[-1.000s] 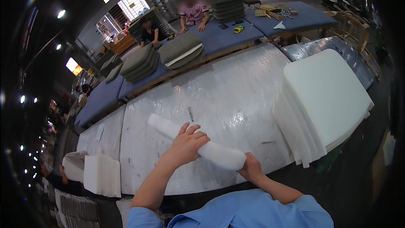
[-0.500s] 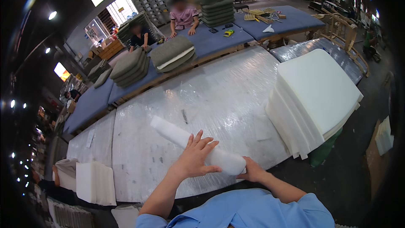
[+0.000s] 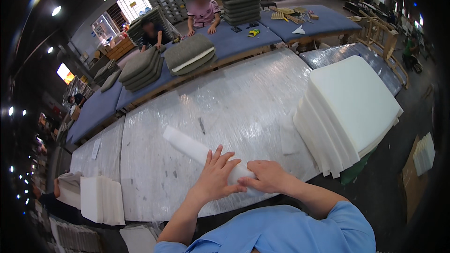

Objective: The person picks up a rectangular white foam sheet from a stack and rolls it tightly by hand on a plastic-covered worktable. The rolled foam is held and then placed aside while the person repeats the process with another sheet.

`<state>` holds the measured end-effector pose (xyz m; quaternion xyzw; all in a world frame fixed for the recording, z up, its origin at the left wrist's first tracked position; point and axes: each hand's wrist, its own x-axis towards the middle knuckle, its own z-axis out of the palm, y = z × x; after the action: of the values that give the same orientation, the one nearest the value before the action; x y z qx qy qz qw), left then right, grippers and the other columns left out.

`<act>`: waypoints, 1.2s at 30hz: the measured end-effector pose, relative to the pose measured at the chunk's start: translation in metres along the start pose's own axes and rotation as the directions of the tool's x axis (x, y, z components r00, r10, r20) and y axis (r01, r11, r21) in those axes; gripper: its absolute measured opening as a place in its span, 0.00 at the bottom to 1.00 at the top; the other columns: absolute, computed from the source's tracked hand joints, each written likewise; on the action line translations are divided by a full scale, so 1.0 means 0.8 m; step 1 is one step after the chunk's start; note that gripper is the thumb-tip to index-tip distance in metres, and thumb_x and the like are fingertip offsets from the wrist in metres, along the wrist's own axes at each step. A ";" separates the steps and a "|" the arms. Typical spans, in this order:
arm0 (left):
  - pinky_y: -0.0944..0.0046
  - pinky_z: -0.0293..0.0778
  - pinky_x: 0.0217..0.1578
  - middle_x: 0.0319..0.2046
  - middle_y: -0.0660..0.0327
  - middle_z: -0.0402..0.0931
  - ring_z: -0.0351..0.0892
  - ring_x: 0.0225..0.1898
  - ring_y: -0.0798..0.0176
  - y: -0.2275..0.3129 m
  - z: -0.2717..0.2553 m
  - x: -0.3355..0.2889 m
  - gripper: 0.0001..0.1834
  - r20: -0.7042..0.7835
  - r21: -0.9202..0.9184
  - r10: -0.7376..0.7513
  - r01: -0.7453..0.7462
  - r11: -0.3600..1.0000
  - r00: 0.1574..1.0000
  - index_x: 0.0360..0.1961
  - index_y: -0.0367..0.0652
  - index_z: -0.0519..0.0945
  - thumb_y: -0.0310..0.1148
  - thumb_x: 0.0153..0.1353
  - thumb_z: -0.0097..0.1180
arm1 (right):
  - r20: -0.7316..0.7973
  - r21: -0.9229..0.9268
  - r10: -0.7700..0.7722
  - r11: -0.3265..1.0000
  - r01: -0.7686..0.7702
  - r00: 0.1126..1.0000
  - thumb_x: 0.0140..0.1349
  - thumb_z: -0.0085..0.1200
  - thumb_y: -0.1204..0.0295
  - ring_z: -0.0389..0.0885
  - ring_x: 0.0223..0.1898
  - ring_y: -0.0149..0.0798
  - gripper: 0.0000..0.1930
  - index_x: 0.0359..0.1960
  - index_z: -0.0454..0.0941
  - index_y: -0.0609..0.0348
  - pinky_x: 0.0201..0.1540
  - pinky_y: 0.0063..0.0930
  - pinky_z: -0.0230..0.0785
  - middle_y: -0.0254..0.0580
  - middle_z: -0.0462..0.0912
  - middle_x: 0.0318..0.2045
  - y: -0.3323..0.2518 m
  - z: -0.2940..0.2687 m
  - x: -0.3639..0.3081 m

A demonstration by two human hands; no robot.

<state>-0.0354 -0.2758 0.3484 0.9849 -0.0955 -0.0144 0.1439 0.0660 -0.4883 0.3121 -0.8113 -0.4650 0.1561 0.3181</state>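
A long white piece of padding (image 3: pixel 186 145), soft and roll-like, lies slantwise on the table covered in clear plastic film (image 3: pixel 159 168). My left hand (image 3: pixel 216 174) rests on its middle with the fingers spread. My right hand (image 3: pixel 268 176) is closed over its near end, the thumb pointing toward my left hand. Both hands hide much of the near half of the padding.
To the right stands a tall stack of white foam pads (image 3: pixel 354 103); a smaller white stack (image 3: pixel 99 201) is at lower left. Beyond, grey cushions (image 3: pixel 190 55) sit on a blue-topped table (image 3: pixel 239 42), where two people work. Another person's arm (image 3: pixel 56 188) reaches in at left.
My right hand has moved from under the near end of the padding up and left onto its top, closing there. My left hand stays nearly in place.
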 end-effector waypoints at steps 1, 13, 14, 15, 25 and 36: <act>0.28 0.38 0.76 0.73 0.45 0.61 0.45 0.79 0.30 0.005 0.000 -0.003 0.53 -0.059 -0.017 -0.029 0.029 0.999 0.998 0.69 0.43 0.72 0.71 0.52 0.67 | 0.013 0.005 0.007 1.000 -0.007 1.000 0.72 0.51 0.44 0.83 0.40 0.60 0.27 0.37 0.77 0.60 0.43 0.51 0.74 0.57 0.83 0.34 0.001 0.001 0.002; 0.29 0.32 0.75 0.78 0.32 0.45 0.34 0.80 0.25 0.072 0.067 -0.030 0.53 -0.221 -0.021 -0.196 0.196 0.980 0.955 0.75 0.19 0.54 0.57 0.69 0.58 | 0.294 0.387 -0.021 0.917 -0.099 0.956 0.79 0.39 0.51 0.83 0.42 0.59 0.25 0.47 0.82 0.58 0.48 0.46 0.73 0.57 0.86 0.39 0.028 0.013 0.023; 0.29 0.32 0.75 0.78 0.32 0.45 0.34 0.80 0.25 0.073 0.063 -0.028 0.53 -0.210 -0.019 -0.197 0.198 0.980 0.958 0.74 0.19 0.54 0.57 0.69 0.57 | 0.325 0.406 -0.019 0.906 -0.121 0.946 0.79 0.39 0.51 0.83 0.42 0.58 0.25 0.48 0.82 0.58 0.48 0.45 0.73 0.57 0.86 0.39 0.031 0.011 0.024; 0.29 0.31 0.75 0.78 0.32 0.45 0.33 0.80 0.25 0.074 0.061 -0.026 0.53 -0.199 -0.017 -0.198 0.199 0.980 0.960 0.74 0.18 0.54 0.57 0.69 0.57 | 0.350 0.435 -0.041 0.892 -0.124 0.936 0.80 0.39 0.51 0.82 0.42 0.55 0.25 0.48 0.82 0.60 0.49 0.43 0.72 0.56 0.85 0.39 0.036 0.012 0.024; 0.31 0.29 0.76 0.78 0.34 0.47 0.34 0.81 0.28 0.080 0.066 -0.005 0.48 -0.219 0.039 -0.233 0.247 0.968 0.947 0.73 0.19 0.57 0.55 0.71 0.53 | 0.353 0.663 -0.105 0.730 -0.169 0.930 0.80 0.40 0.49 0.75 0.38 0.38 0.30 0.42 0.82 0.68 0.48 0.36 0.71 0.49 0.82 0.33 0.074 0.048 0.032; 0.27 0.31 0.74 0.77 0.30 0.47 0.36 0.79 0.22 0.090 0.055 -0.012 0.49 -0.166 0.073 -0.241 0.256 0.964 0.956 0.73 0.18 0.55 0.52 0.69 0.55 | 0.243 0.252 0.046 0.962 -0.109 0.969 0.78 0.41 0.52 0.84 0.42 0.61 0.25 0.45 0.85 0.59 0.48 0.46 0.74 0.59 0.87 0.40 0.158 0.120 0.007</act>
<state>-0.0604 -0.3539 0.3264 0.9928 0.0399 0.0488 0.1017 0.0996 -0.4942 0.1569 -0.7553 -0.4422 0.3239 0.3593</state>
